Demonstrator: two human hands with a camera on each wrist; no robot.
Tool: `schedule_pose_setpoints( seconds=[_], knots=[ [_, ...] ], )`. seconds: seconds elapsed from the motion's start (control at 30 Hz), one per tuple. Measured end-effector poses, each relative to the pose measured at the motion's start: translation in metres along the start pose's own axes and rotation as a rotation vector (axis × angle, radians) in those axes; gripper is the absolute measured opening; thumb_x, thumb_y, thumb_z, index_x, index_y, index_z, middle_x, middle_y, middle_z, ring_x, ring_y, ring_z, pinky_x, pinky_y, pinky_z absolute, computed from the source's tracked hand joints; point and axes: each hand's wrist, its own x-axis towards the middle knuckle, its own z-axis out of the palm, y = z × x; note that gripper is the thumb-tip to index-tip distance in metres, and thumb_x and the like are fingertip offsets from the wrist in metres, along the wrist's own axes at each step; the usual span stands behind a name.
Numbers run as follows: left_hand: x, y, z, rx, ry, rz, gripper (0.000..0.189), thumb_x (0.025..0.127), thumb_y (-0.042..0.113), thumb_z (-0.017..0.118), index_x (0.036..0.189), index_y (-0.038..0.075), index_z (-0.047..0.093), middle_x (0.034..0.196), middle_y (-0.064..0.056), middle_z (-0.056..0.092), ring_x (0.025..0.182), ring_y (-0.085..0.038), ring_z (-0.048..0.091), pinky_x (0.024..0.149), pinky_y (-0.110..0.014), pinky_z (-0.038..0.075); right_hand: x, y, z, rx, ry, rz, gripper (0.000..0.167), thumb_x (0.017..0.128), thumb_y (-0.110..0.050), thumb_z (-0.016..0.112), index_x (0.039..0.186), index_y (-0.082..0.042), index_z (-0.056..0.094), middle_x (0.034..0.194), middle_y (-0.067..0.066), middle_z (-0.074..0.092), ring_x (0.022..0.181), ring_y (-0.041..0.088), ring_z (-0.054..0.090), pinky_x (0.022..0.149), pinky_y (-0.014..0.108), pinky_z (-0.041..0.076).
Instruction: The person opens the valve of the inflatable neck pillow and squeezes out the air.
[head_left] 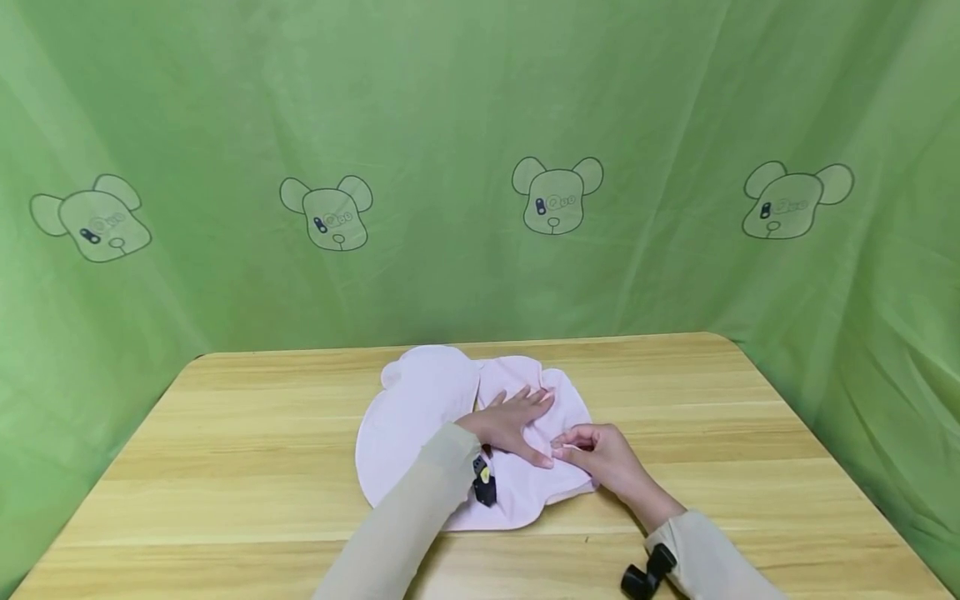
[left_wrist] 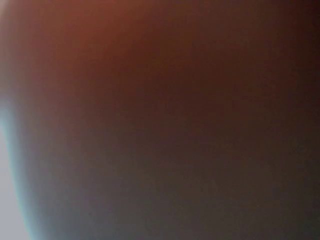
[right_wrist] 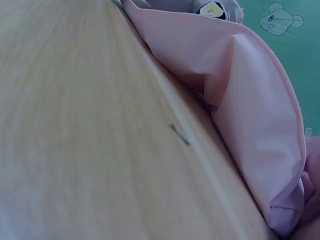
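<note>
A pale pink cloth piece [head_left: 416,417] with a scalloped outline lies on the table, its right part creased and apparently layered. My left hand [head_left: 513,423] rests on that right part with fingers spread. Close by, my right hand [head_left: 606,457] pinches the cloth near its right edge between thumb and fingers. In the right wrist view, the cloth [right_wrist: 260,100] stands raised in a fold, and only part of the right hand [right_wrist: 312,185] shows at the edge. A small clear tip [right_wrist: 308,132] sticks up beside those fingers; its kind cannot be told. The left wrist view is dark and blurred.
The wooden table [head_left: 247,467] extends around the cloth on all sides. A small dark mark [right_wrist: 180,135] is on the tabletop. Green curtains [head_left: 450,275] printed with bear heads hang behind the table and along its sides. Black wrist cameras [head_left: 648,571] sit at the sleeves.
</note>
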Motion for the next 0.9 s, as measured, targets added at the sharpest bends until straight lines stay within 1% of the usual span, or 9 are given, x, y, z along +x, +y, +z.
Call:
schedule_pose_setpoints(
  seconds=[0.17, 0.37, 0.5, 0.6, 0.7, 0.8, 0.9],
  knots=[
    [0.000, 0.003, 0.000, 0.030, -0.012, -0.020, 0.103, 0.078, 0.057, 0.066, 0.152, 0.015, 0.008, 0.159, -0.001, -0.001, 0.145, -0.022, -0.005, 0.115, -0.050, -0.004, -0.002, -0.004, 0.000, -0.005, -0.017, -0.015, 0.012, 0.080, -0.006, 0.073, 0.086, 0.004, 0.070, 0.084, 0.013, 0.070, 0.068, 0.002, 0.054, 0.058, 0.017, 0.045],
    [0.000, 0.005, 0.000, 0.066, -0.012, -0.040, 0.104, 0.077, 0.060, 0.066, 0.152, 0.016, 0.009, 0.159, -0.002, 0.000, 0.145, -0.022, -0.006, 0.115, -0.049, -0.004, -0.002, -0.004, 0.000, -0.015, -0.022, -0.031, 0.010, 0.080, -0.007, 0.073, 0.084, 0.002, 0.070, 0.085, 0.012, 0.071, 0.072, 0.002, 0.057, 0.062, 0.017, 0.047],
    [-0.003, 0.005, -0.001, 0.055, -0.013, -0.036, 0.103, 0.078, 0.059, 0.066, 0.152, 0.015, 0.010, 0.159, -0.003, 0.001, 0.145, -0.023, -0.004, 0.115, -0.050, -0.002, -0.002, -0.004, 0.001, -0.001, -0.022, -0.029, 0.010, 0.080, -0.006, 0.073, 0.084, 0.003, 0.070, 0.086, 0.013, 0.071, 0.073, 0.002, 0.058, 0.063, 0.017, 0.048],
    [-0.006, 0.004, -0.004, 0.042, -0.025, -0.029, 0.100, 0.079, 0.058, 0.065, 0.152, 0.014, 0.013, 0.159, -0.005, 0.003, 0.145, -0.024, -0.001, 0.115, -0.050, 0.001, -0.002, -0.004, 0.001, 0.011, -0.017, -0.017, 0.010, 0.080, -0.005, 0.072, 0.085, 0.003, 0.070, 0.087, 0.013, 0.071, 0.073, 0.002, 0.058, 0.062, 0.017, 0.048],
    [-0.013, 0.003, -0.008, -0.015, -0.025, -0.023, 0.098, 0.080, 0.055, 0.066, 0.151, 0.010, 0.014, 0.158, -0.007, 0.005, 0.145, -0.026, 0.003, 0.116, -0.047, 0.004, -0.001, -0.003, 0.001, 0.010, -0.006, 0.010, 0.011, 0.081, -0.005, 0.072, 0.087, 0.004, 0.070, 0.087, 0.012, 0.071, 0.071, 0.002, 0.057, 0.059, 0.017, 0.046],
    [-0.025, 0.003, -0.013, -0.110, -0.009, -0.018, 0.099, 0.081, 0.051, 0.067, 0.151, 0.008, 0.012, 0.158, -0.008, 0.005, 0.145, -0.026, 0.003, 0.117, -0.041, 0.006, -0.001, -0.005, 0.001, 0.005, -0.005, 0.025, 0.011, 0.081, -0.004, 0.072, 0.087, 0.005, 0.070, 0.086, 0.012, 0.070, 0.069, 0.003, 0.056, 0.057, 0.017, 0.045],
    [-0.037, 0.006, -0.015, -0.192, 0.009, -0.020, 0.099, 0.083, 0.047, 0.068, 0.152, 0.008, 0.009, 0.159, -0.006, 0.003, 0.145, -0.023, 0.001, 0.117, -0.035, 0.006, -0.006, -0.019, -0.001, 0.001, -0.008, 0.022, 0.011, 0.081, -0.002, 0.071, 0.087, 0.007, 0.069, 0.085, 0.014, 0.070, 0.068, 0.003, 0.056, 0.057, 0.018, 0.045]
  ],
)
